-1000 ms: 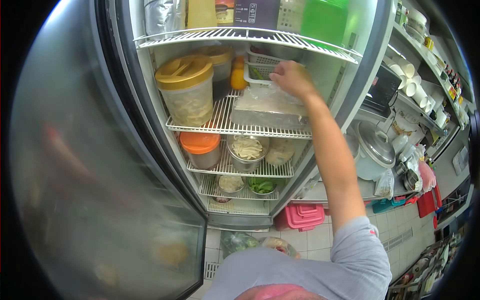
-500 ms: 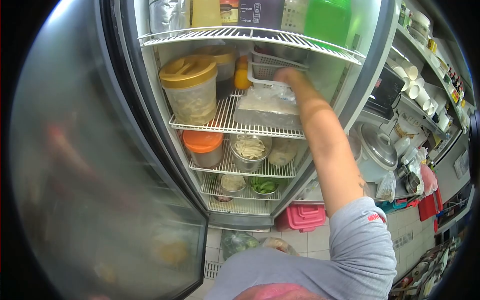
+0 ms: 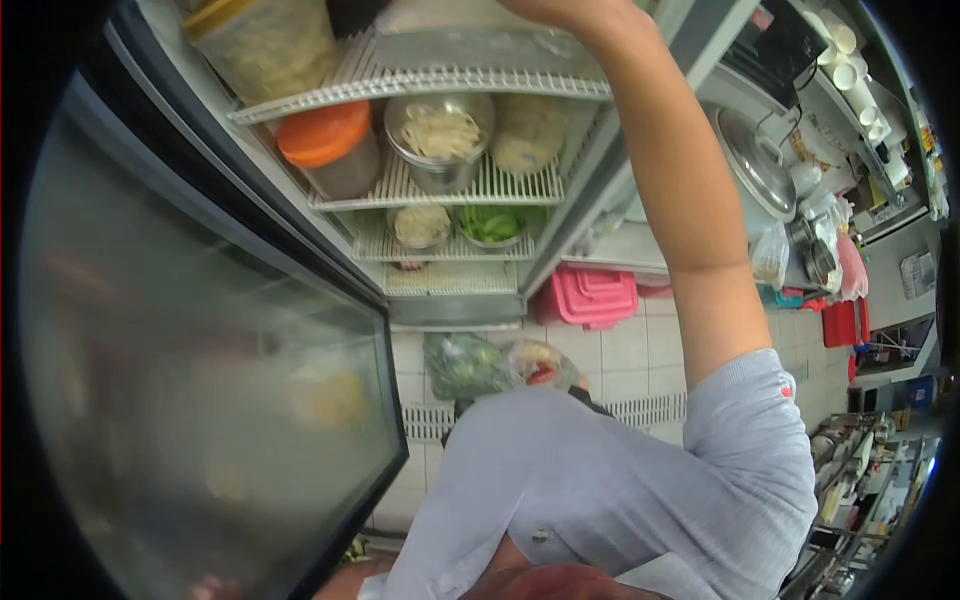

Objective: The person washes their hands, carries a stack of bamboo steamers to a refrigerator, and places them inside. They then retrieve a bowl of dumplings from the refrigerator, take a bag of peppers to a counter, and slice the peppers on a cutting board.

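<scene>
My right hand point(image 3: 572, 10) is at the top edge of the view, above the upper visible fridge shelf point(image 3: 420, 88). Its fingers are cut off by the frame, so what they touch cannot be made out. Closest to it is a plastic-wrapped pale package point(image 3: 470, 45) lying on that shelf. A clear tub with a yellow lid point(image 3: 275, 50) stands to the left of the package. Only a bit of my left arm point(image 3: 350, 580) shows at the bottom; the left hand is out of view.
The glass fridge door point(image 3: 230, 350) stands open on the left. Lower shelves hold an orange-lidded tub point(image 3: 330, 150), a metal bowl of pale strips point(image 3: 440, 140) and a bowl of green vegetables point(image 3: 492, 228). A pink box point(image 3: 590, 297) and a bag of greens point(image 3: 465, 365) are on the floor.
My view has tipped downward, so the top shelf and white baskets have left the frame. My right hand, earlier at the baskets, now appears over the wrapped package at the frame's edge.
</scene>
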